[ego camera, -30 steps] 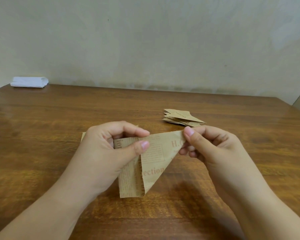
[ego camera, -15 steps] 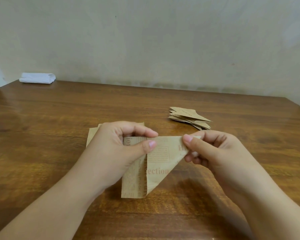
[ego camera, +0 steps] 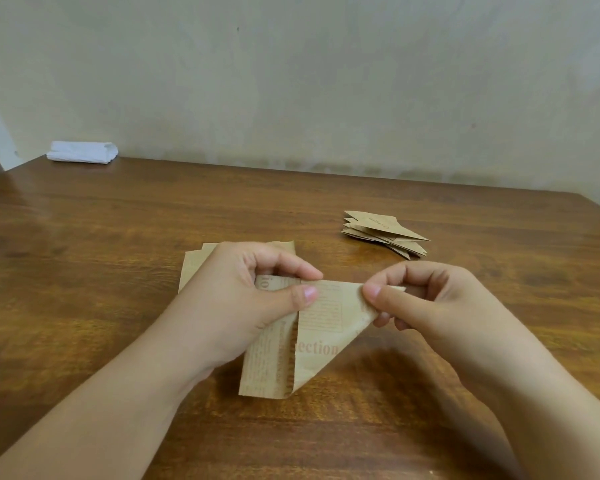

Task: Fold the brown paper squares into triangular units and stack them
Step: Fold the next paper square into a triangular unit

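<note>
Head view, both hands pinching printed brown paper (ego camera: 321, 327), triangular flap

Just one view: our head cam, looking forward and down over wooden table (ego camera: 118, 230), close above our hands, wall (ego camera: 291, 81) behind.

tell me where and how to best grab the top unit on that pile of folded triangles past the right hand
Judging by its pose, take the top unit by the long pointed tip that juts toward the right of the pile of folded units, coming in from the right side. That tip overhangs the layers below, so a thumb-and-finger pinch could close on it alone. The left ends are stacked nearly flush, so a grip there would likely catch several.
</note>
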Demonstrator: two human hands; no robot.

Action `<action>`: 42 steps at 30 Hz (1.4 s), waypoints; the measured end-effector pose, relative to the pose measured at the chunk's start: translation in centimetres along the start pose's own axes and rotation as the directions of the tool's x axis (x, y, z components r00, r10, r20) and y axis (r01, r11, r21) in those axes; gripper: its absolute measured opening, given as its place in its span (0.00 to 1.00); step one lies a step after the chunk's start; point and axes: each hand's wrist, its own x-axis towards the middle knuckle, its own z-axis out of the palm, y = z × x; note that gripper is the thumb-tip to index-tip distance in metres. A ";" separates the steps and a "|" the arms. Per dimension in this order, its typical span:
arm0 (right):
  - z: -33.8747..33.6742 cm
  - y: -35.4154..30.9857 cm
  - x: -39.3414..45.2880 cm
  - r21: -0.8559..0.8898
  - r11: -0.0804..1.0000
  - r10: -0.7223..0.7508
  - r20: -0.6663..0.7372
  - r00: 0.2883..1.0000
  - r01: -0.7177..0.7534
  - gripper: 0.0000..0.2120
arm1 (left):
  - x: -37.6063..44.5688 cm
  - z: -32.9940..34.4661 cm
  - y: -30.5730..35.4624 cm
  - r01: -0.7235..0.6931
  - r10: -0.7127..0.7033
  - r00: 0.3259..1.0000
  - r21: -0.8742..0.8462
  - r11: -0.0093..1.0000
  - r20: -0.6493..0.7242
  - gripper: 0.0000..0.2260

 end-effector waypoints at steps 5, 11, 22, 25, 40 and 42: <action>0.5 0.1 -0.2 -0.097 0.995 -0.002 0.051 0.999 0.007 0.05 | -0.2 0.2 0.2 0.024 -0.029 0.997 0.066 0.998 0.073 0.07; 0.6 0.2 -0.3 -0.145 0.988 -0.037 0.057 0.998 0.045 0.07 | -0.3 0.2 0.2 0.026 -0.034 0.996 0.101 0.995 0.080 0.06; 0.6 0.2 -0.3 -0.177 0.980 -0.079 0.047 0.996 0.086 0.07 | -0.2 0.3 0.2 0.011 -0.016 0.998 0.091 0.996 0.064 0.07; 0.6 0.2 -0.2 -0.183 0.978 -0.091 0.051 0.995 0.099 0.07 | -0.2 0.2 0.1 0.004 -0.009 0.998 0.086 0.996 0.057 0.06; 1.5 1.6 0.5 -0.630 0.776 0.075 0.055 0.996 -0.023 0.10 | 0.1 1.4 -1.4 -0.015 -0.039 0.995 0.498 0.867 0.096 0.11; 1.7 1.9 0.8 -0.648 0.757 0.110 0.008 0.994 -0.078 0.10 | -0.1 1.7 -1.5 -0.083 0.056 0.996 0.565 0.821 0.064 0.09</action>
